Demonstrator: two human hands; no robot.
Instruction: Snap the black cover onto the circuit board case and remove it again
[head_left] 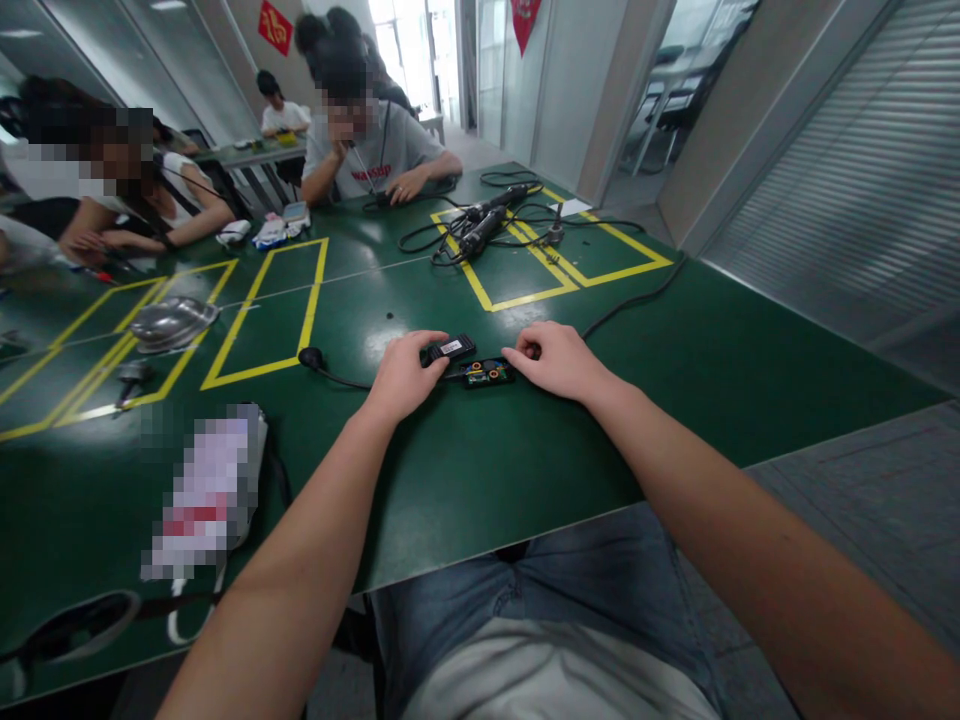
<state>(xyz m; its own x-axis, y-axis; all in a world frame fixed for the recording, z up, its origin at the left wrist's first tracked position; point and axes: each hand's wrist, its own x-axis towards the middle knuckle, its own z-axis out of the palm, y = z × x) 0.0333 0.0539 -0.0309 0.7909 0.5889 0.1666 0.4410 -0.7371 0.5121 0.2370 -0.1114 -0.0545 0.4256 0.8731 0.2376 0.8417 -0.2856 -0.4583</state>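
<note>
My left hand (409, 378) pinches a small black cover (452, 347) with a white label between thumb and fingers, just above the table. Beside it lies an open black housing (487, 373), its circuit board and copper-coloured coils facing up. Fingers of my right hand (559, 360) are curled at the housing's right end, around a dark piece that looks like its cable; they partly hide it. A black cable (637, 298) runs from behind that hand to the far right. On the left, another cable leads from the housing to a black round plug (310, 358).
Black electric screwdrivers (484, 230) with tangled cords lie at the back inside yellow tape. A phone-like blurred object (210, 490) rests left of my forearm, and a metal dish (174, 323) lies beyond. Other people sit across the green table (525, 470).
</note>
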